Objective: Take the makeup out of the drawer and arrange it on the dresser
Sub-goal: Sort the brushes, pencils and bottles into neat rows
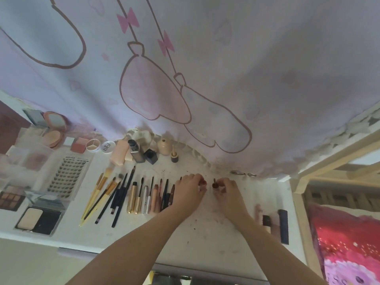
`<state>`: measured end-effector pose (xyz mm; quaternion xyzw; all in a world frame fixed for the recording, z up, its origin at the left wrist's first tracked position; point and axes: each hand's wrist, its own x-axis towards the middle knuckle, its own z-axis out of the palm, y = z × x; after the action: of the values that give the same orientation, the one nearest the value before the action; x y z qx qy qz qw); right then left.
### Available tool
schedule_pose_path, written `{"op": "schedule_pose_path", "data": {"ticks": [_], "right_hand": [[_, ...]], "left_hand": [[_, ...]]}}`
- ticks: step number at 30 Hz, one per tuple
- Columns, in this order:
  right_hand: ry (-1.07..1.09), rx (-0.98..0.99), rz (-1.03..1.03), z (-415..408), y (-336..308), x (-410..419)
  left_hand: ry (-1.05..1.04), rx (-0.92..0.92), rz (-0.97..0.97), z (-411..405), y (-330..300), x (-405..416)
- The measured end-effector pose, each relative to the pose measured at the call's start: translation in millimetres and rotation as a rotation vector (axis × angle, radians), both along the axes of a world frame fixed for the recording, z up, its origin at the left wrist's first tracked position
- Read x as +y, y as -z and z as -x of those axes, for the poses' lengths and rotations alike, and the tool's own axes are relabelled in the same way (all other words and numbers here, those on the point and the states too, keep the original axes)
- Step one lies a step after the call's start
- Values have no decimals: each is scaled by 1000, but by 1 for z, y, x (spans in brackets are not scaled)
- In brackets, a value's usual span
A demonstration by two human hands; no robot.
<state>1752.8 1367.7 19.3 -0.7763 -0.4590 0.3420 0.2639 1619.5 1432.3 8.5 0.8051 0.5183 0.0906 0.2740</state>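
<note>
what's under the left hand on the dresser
The left hand covers the right end of the row of upright makeup tubes; a small red item shows at its fingertips. Anything else beneath the palm is hidden.

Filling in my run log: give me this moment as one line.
stage: arranging on dresser | left hand: grips small red item | right hand: grips small brown tube | brushes: laid in row

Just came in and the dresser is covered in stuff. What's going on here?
A person is laying makeup out on the white dresser top. The left hand pinches a small red item; the right hand holds a small brown tube. Both sit at the right end of a neat row of brushes and pencils. Compacts and palettes lie further left.
</note>
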Motion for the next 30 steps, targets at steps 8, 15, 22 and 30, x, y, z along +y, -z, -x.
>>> {"op": "schedule_pose_path", "data": {"ticks": [8, 15, 22, 30], "right_hand": [[-60, -85, 47, 3, 5, 11], [-86, -274, 227, -63, -24, -3], [-205, -379, 519, -45, -9, -16], [-105, -8, 463, -48, -39, -24]], "left_hand": [[23, 134, -100, -9, 24, 2], [-56, -97, -144, 10, 3, -28], [250, 246, 19, -57, 9, -86], [301, 216, 222, -36, -12, -65]]}}
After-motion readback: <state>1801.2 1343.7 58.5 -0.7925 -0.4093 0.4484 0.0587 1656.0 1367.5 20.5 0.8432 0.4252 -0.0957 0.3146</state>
